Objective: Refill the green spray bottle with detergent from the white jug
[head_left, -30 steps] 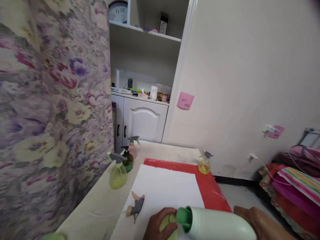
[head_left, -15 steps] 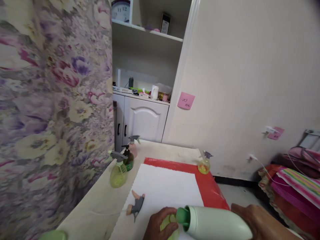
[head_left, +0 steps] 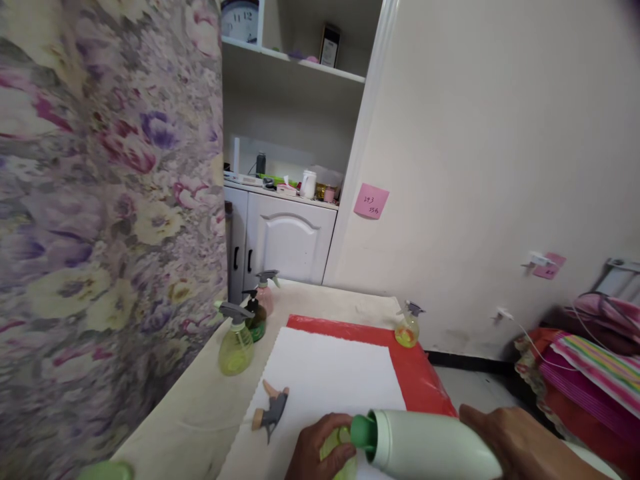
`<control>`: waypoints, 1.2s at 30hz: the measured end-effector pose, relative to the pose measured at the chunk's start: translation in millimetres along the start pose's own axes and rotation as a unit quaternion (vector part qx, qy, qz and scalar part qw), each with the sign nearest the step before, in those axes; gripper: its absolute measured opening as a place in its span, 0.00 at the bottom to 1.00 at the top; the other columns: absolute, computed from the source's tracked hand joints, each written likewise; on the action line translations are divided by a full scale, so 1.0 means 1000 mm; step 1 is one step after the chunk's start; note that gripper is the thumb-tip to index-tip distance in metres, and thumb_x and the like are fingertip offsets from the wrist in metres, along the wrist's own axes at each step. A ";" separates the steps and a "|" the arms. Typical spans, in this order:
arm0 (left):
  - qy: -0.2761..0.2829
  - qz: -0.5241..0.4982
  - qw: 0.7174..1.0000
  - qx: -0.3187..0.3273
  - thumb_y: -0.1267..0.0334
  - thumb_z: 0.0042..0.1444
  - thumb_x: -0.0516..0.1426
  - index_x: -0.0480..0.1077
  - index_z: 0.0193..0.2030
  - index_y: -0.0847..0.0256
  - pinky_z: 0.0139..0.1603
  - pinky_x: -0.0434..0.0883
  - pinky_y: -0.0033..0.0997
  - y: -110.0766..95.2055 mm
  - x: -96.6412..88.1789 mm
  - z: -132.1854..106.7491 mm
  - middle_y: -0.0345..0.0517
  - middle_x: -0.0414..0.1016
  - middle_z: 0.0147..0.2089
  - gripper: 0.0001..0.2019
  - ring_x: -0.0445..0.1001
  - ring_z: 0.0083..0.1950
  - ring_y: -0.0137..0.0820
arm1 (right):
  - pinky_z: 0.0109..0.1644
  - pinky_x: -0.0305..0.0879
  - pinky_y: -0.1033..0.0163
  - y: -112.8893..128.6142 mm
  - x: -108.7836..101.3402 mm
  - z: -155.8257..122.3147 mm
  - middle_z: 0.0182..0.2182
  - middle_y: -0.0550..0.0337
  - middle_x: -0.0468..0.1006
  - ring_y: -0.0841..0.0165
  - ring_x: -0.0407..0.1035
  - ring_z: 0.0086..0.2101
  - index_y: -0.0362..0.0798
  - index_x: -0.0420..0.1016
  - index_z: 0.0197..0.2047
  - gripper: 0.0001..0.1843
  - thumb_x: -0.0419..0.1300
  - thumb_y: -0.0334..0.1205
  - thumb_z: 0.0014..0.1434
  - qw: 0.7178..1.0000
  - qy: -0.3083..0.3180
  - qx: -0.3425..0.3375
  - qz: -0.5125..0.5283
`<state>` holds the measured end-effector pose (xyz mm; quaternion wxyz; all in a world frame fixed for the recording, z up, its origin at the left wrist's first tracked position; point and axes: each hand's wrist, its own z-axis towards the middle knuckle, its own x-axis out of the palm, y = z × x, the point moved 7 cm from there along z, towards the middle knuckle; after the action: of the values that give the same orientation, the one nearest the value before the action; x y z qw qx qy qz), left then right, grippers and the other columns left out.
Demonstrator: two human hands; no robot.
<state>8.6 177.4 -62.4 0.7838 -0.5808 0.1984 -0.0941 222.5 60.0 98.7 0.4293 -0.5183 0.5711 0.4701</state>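
My left hand [head_left: 320,447] is closed around a small yellow-green bottle [head_left: 334,443] at the bottom edge, over a white sheet [head_left: 330,373]. My right hand [head_left: 520,443] grips the rear of a large pale green bottle [head_left: 430,447], tipped on its side. Its green neck [head_left: 363,432] sits right at the small bottle's mouth. A detached grey spray head [head_left: 270,410] lies on the white sheet just left of my left hand.
The white sheet lies on a red sheet [head_left: 425,380] on a beige table [head_left: 200,413]. Three spray bottles [head_left: 235,340] stand at the left, one more [head_left: 407,327] at the far right corner. Floral curtain [head_left: 100,200] on the left, white cabinet [head_left: 285,233] behind, bedding [head_left: 590,367] at the right.
The large bottle and both hands have shifted slightly left and down in view; the view has barely moved otherwise.
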 end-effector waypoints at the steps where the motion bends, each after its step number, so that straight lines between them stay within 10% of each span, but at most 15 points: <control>1: 0.004 0.001 1.000 0.001 0.55 0.49 0.61 0.79 0.43 0.54 0.53 0.72 0.35 0.000 0.000 0.000 0.45 0.84 0.44 0.14 0.78 0.49 0.42 | 0.26 0.53 0.62 0.000 0.000 0.000 0.29 0.52 0.82 0.57 0.75 0.28 0.50 0.72 0.34 0.22 0.56 0.62 0.51 1.000 0.005 -0.005 0.003; 36: 0.010 -0.006 1.000 0.014 0.58 0.52 0.61 0.78 0.43 0.55 0.51 0.72 0.33 0.001 0.003 0.001 0.45 0.84 0.44 0.12 0.79 0.47 0.41 | 0.25 0.57 0.63 0.018 -0.018 -0.002 0.29 0.53 0.83 0.56 0.78 0.29 0.51 0.72 0.35 0.11 0.60 0.45 0.48 0.999 -0.001 -0.018 -0.040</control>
<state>11.3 177.3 -63.2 0.7891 -0.5703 0.2011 -0.1075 206.7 62.1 118.6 0.4386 -0.5481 0.5408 0.4634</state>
